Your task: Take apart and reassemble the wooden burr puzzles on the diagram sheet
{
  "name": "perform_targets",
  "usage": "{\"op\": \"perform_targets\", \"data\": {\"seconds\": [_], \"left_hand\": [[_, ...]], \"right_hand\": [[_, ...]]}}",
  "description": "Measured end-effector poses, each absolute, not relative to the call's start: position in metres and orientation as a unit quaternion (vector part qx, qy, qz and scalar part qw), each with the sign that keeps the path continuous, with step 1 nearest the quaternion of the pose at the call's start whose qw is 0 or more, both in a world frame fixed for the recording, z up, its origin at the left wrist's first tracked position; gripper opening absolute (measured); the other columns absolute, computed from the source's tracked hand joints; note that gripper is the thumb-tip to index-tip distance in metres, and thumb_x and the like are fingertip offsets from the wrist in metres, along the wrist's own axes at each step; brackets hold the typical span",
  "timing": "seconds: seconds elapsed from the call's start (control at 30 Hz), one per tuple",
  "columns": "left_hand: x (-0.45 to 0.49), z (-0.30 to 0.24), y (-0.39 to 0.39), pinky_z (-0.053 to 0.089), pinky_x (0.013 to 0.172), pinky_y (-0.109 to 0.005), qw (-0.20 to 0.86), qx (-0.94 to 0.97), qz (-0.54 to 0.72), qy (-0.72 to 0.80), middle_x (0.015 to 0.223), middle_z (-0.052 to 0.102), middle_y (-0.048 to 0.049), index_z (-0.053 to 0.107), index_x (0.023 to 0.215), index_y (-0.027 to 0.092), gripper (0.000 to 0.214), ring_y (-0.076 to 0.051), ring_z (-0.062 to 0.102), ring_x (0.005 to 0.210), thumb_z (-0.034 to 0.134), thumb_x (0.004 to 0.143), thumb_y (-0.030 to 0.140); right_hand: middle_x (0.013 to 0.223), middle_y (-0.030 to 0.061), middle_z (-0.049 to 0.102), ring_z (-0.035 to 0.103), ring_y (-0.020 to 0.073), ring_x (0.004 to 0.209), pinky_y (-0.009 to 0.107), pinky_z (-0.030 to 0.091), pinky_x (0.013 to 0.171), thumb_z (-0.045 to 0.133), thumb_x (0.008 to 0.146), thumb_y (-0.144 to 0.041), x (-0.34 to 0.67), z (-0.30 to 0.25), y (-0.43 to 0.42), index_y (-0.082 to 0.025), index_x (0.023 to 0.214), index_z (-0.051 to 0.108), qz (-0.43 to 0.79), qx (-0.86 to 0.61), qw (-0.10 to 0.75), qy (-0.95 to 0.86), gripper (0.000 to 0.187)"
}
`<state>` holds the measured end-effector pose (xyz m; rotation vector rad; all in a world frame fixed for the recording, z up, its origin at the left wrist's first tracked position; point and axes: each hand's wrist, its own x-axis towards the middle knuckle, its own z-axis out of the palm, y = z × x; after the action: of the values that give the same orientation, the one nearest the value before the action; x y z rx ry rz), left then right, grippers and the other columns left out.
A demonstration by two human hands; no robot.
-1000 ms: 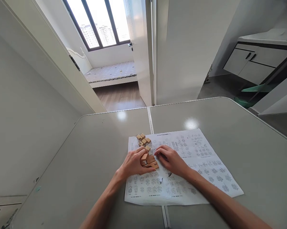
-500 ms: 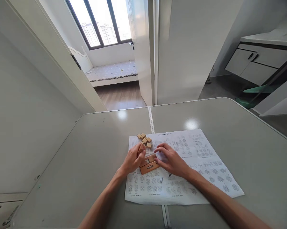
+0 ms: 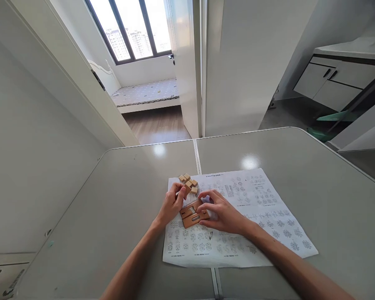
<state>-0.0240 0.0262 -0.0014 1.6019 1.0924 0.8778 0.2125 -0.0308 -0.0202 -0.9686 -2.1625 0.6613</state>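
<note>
Window and bed sit well beyond the printed sheet, toward its left side, seen through a doorway. Both are well apart from the grey table on which the sheet lies. Over the sheet's left edge comes the left hand, its grip narrow: thumb and fingers pinch a wooden piece, held tilted above the sheet's left part. The hand hides some of that piece, so its full shape cannot be told. Just beside it, at the sheet's far left corner, small pale wooden blocks make a loose cluster, several touching.

Nearer the middle of the sheet's left part lie two flat, reddish-brown pieces, side by side and aslant. The farther piece has a notch through which white shows; the nearer piece has a long slot and a dark numeral 2 near its right end.

Farther right on the sheet, the right hand curves over the right ends of both, thumb and fingers moderately spread; whether it grips either one cannot be told. Well beyond the sheet's far right corner stands a white cabinet, with a green object below it.
</note>
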Motion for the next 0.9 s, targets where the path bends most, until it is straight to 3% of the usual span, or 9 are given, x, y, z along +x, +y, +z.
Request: {"op": "perform_targets", "data": {"seconds": [0.27, 0.57, 0.9], "left_hand": [[-0.0254, -0.0007, 0.027, 0.037, 0.044, -0.022, 0.487, 0.672, 0.327, 0.452, 0.076, 0.06, 0.0007, 0.063, 0.11, 0.019, 0.055, -0.008, 0.04, 0.047, 0.034, 0.106, 0.066], [-0.0244, -0.0012, 0.0272, 0.043, 0.053, -0.022, 0.424, 0.718, 0.301, 0.463, 0.076, 0.062, 0.0006, 0.063, 0.106, 0.019, 0.044, -0.011, 0.049, 0.056, 0.041, 0.107, 0.057], [-0.0233, 0.003, 0.0254, 0.045, 0.06, -0.023, 0.4, 0.741, 0.292, 0.454, 0.079, 0.064, 0.0007, 0.063, 0.103, 0.02, 0.04, -0.013, 0.054, 0.063, 0.041, 0.108, 0.053]], "right_hand": [[0.14, 0.0124, 0.055, 0.054, 0.0315, 0.128, 0.049, 0.054, 0.104, 0.086, 0.084, -0.029, 0.2121, -0.0164, -0.0316, -0.024, 0.104, 0.066, 0.252, -0.39, 0.322, -0.825, 0.029], [0.141, 0.009, 0.063, 0.053, 0.0317, 0.135, 0.052, 0.048, 0.112, 0.085, 0.085, -0.029, 0.2116, -0.0164, -0.0288, -0.026, 0.105, 0.065, 0.244, -0.366, 0.327, -0.836, 0.028], [0.133, 0.0084, 0.066, 0.055, 0.0301, 0.13, 0.049, 0.053, 0.107, 0.088, 0.083, -0.027, 0.2118, -0.0146, -0.028, -0.026, 0.101, 0.065, 0.281, -0.356, 0.34, -0.824, 0.029]]}}
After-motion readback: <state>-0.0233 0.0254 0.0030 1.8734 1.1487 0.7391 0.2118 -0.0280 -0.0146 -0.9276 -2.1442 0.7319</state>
